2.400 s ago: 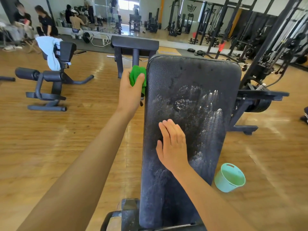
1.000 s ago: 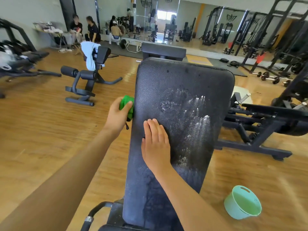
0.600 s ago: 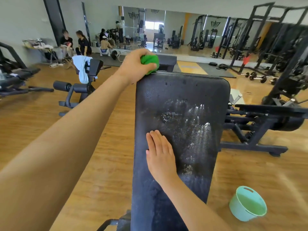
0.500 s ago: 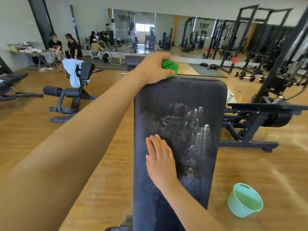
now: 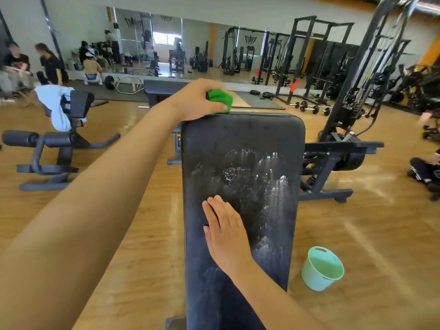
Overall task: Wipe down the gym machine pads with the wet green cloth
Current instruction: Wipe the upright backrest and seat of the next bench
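The left hand [image 5: 192, 103] grasps the cloth [image 5: 220, 102], bunched in a ball, and holds it on the top edge of the pad [image 5: 262, 139], probably to wipe this edge. The right hand [image 5: 226, 234] lies flat on the pad face with straight fingers, seemingly to steady it.

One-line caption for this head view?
Left hand grips the green cloth at the top edge of the black pad; right hand rests flat on it.
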Available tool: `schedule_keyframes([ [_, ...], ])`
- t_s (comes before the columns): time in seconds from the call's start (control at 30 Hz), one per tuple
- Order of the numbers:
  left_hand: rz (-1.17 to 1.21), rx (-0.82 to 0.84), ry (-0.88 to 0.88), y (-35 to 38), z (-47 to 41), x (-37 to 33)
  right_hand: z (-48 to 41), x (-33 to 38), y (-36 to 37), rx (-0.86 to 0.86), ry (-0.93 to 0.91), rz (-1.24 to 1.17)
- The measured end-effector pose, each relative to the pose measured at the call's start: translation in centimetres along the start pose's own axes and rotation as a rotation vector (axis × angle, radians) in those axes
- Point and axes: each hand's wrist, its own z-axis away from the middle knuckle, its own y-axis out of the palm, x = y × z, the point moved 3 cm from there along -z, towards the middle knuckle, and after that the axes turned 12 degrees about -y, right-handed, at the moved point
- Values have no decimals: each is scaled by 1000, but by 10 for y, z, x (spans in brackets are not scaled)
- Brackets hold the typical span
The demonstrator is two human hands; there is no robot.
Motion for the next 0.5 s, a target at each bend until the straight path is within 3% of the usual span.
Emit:
schedule_keyframes([
  [0.2,-186,76,37,28,-22,-40,1,1,3,16,6,-27],
  [0.4,-43,37,-80,-5,5,0,1,0,0,19,-5,-46],
  [0.5,174,-93,-139,-14,31,26,3,6,2,11,27,-75],
])
